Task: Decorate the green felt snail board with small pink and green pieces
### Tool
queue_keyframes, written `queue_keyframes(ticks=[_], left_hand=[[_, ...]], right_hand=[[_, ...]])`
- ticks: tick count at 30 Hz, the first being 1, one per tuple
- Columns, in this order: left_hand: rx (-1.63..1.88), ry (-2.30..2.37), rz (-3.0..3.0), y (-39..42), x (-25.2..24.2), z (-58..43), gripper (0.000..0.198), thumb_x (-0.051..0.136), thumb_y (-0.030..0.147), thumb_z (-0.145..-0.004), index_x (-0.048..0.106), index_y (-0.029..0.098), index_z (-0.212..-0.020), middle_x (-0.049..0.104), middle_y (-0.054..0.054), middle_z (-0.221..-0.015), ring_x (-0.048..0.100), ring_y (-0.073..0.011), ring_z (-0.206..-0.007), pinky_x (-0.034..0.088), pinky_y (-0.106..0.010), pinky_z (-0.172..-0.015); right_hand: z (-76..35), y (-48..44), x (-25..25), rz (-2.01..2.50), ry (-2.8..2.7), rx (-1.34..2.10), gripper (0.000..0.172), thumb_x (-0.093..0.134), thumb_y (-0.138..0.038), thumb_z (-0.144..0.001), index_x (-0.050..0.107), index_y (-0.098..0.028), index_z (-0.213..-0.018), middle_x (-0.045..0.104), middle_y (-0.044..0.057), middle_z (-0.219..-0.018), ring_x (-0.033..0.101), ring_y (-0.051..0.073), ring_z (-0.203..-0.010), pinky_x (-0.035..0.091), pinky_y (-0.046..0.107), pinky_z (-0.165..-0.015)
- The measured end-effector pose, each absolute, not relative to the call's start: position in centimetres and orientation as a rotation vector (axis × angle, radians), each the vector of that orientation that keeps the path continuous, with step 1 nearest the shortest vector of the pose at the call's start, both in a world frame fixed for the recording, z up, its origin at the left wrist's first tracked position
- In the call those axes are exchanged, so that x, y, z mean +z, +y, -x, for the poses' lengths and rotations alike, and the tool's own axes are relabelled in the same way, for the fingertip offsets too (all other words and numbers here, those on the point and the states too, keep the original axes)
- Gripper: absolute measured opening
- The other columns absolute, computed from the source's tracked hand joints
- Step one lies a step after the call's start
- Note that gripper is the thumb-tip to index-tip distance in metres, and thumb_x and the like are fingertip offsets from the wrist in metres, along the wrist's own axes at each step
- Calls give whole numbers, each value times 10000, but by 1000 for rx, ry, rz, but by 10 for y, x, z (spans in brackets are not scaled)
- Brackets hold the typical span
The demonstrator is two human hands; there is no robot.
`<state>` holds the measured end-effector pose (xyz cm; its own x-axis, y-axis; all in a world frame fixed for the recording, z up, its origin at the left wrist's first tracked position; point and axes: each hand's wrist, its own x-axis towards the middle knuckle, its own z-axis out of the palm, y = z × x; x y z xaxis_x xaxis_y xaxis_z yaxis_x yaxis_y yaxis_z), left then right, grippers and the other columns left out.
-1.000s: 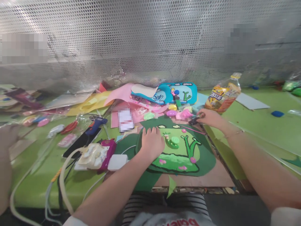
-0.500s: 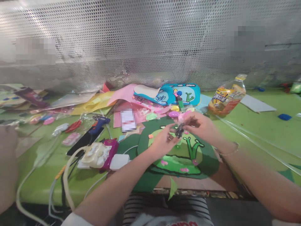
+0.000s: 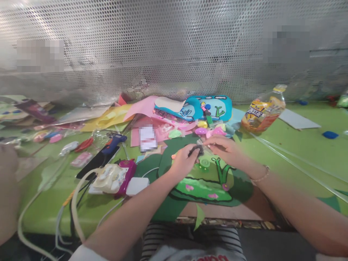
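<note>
Between the fingers of my left hand [image 3: 185, 163] is a small black lump [image 3: 196, 149], which looks like modelling clay in its clear wrapper. My right hand [image 3: 225, 149] pinches the transparent plastic wrapper [image 3: 203, 144] at the lump's right side. Both hands hover over a dark green craft-foam picture [image 3: 241, 188], which bears a light green swirl [image 3: 204, 163], a green sprout shape [image 3: 223, 172] outlined in black and small pink pieces. Just beyond my hands lie pink [image 3: 216, 131], purple [image 3: 201, 131] and yellow clay packets.
To the left are a glue gun [image 3: 115, 142], a black phone [image 3: 89, 167], a power strip [image 3: 126, 177] with plugs and a white charger [image 3: 138, 186]. An orange drink bottle [image 3: 262, 112] stands at right. Blue foam pictures [image 3: 225, 103] lie behind; another person's arm [image 3: 8, 192] shows at far left.
The black lump has moved slightly left and down within my left hand. My right hand has drawn lower beside it, with clear wrapper now stretched between the hands.
</note>
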<state>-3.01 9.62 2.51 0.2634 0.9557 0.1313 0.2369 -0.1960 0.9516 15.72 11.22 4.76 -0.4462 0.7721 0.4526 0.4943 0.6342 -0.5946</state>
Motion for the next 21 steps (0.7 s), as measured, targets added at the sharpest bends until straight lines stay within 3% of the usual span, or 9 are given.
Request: queue_keyframes(ticks=[21], left_hand=[[976, 1132, -1646, 94, 30, 32, 182, 492, 309, -841, 576, 152, -805, 508, 30, -569, 461, -93, -516, 334, -205, -518]], right_hand=[[-156, 115, 40, 993, -1965, 745, 164, 643, -321, -760, 754, -260, -863, 671, 53, -922, 623, 188, -824, 537, 323, -682]])
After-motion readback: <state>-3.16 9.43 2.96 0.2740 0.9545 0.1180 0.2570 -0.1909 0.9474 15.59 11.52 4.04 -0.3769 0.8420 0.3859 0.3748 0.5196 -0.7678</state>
